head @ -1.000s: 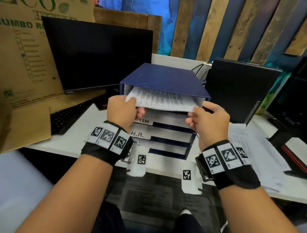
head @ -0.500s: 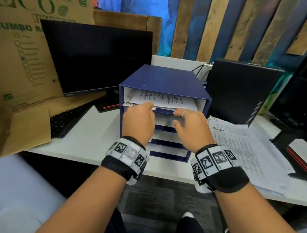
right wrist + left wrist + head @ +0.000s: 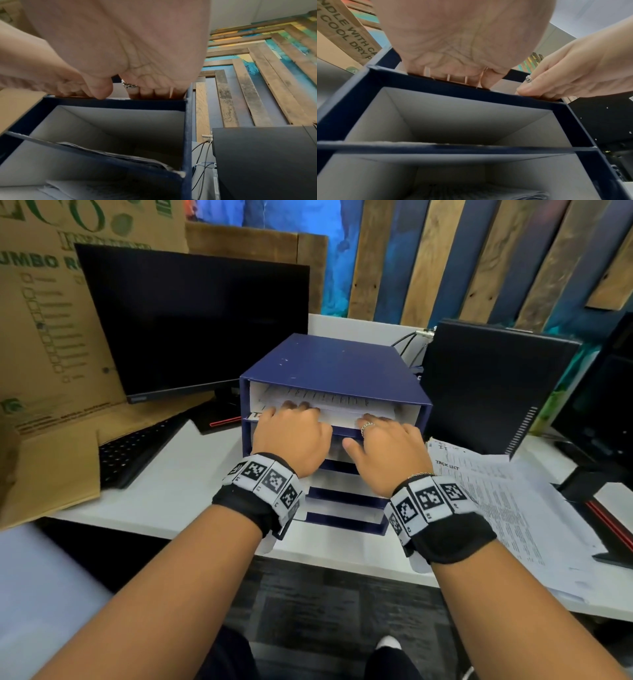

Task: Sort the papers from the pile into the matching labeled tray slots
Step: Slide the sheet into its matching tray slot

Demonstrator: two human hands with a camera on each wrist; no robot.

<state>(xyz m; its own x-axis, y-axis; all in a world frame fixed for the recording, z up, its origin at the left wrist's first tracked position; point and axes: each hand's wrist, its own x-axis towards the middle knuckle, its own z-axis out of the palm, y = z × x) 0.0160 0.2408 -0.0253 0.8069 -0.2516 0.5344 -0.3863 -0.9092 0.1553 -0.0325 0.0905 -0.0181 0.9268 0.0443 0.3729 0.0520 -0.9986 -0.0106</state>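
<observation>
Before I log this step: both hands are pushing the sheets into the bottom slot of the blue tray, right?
Not the bottom: the head view shows the left hand and right hand pushing the sheets into the top slot of the blue tray.

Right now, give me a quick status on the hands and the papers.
Left hand and right hand flat, pushing papers into top slot of blue tray. Pile waits at right. Nothing in the way.

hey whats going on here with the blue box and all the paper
A person is filing papers into a blue tray organizer on the desk. Both the left hand and the right hand press a sheaf of papers into the top slot, fingers reaching inside. A pile of unsorted papers lies to the right of the organizer.
</observation>
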